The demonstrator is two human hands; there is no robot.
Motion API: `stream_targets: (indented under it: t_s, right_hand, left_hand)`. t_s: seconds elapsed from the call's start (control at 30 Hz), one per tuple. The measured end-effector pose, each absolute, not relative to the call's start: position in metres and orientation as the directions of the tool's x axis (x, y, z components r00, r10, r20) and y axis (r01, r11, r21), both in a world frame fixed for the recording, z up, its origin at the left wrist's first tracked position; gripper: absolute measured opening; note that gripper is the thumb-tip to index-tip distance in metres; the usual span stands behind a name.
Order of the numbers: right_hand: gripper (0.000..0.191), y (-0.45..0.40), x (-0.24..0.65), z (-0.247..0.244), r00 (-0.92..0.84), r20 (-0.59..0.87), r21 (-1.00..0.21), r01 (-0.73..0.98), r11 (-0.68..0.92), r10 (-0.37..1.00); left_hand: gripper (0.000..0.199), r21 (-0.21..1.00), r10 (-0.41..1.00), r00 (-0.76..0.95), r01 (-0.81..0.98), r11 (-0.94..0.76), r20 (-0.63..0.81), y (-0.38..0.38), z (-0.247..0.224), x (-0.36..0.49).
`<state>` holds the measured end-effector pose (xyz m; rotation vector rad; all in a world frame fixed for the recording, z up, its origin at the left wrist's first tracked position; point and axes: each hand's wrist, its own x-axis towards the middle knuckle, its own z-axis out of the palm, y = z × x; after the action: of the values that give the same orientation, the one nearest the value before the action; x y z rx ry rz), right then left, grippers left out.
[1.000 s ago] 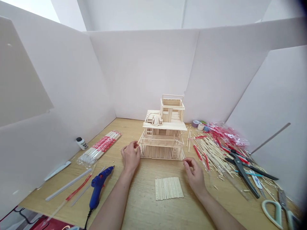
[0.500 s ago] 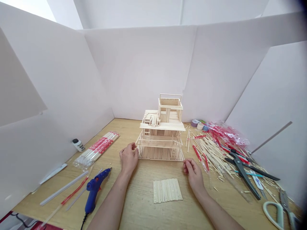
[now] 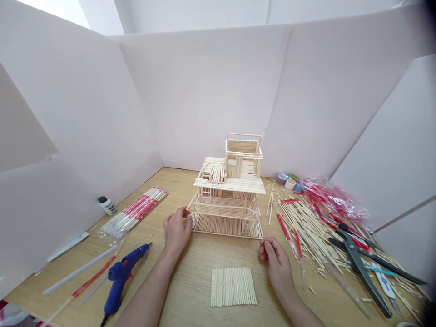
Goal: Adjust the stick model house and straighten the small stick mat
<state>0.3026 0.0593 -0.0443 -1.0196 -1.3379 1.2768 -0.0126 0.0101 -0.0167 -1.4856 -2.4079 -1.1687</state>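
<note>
A multi-level house model of thin wooden sticks point(image 3: 230, 184) stands upright on the table. My left hand point(image 3: 177, 228) is at the model's front left corner, fingers curled and thumb and fingertips against its edge. Just off the front right corner is my right hand point(image 3: 275, 259), its fingers curled in with the thumb on the forefinger; nothing shows in it. A flat panel of sticks side by side point(image 3: 233, 286) lies on the table between my forearms, touched by neither hand.
Left are a blue glue gun point(image 3: 119, 277), packed sticks point(image 3: 136, 211) and a small bottle point(image 3: 107, 205). Right are loose sticks point(image 3: 303, 227), cutters point(image 3: 363, 268), a craft knife point(image 3: 384, 284), red plastic wrappers point(image 3: 335, 197) and small tubs point(image 3: 289, 183). White panels point(image 3: 204, 91) wall the table.
The view has shifted closer, so the table things sit lower and further outward. Both hands keep nearly the same places by the model's front corners.
</note>
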Motion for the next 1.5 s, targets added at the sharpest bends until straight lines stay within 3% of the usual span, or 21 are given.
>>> stream_targets:
  t_s: [0.33,0.6,0.93,1.5]
  right_hand:
    - [0.049,0.057,0.307,-0.047,-0.173,0.032,-0.998,0.049,0.041,0.984]
    - [0.053,0.057,0.315,-0.057,-0.254,0.029,-0.986,0.151,0.069,0.967]
    - [0.053,0.059,0.318,-0.064,-0.289,0.027,-0.983,0.164,0.077,0.957]
    - [0.052,0.054,0.308,-0.035,-0.211,0.098,-0.973,0.185,0.139,0.972]
  left_hand:
    - [0.027,0.508,0.711,-0.498,0.831,0.227,0.496,0.007,-0.019,-0.017]
    - [0.022,0.391,0.672,-0.423,0.896,0.211,0.607,0.005,-0.018,-0.021]
    - [0.021,0.35,0.688,-0.399,0.911,0.219,0.607,0.004,-0.019,-0.025]
    - [0.029,0.471,0.682,-0.471,0.858,0.206,0.56,0.01,-0.015,-0.012]
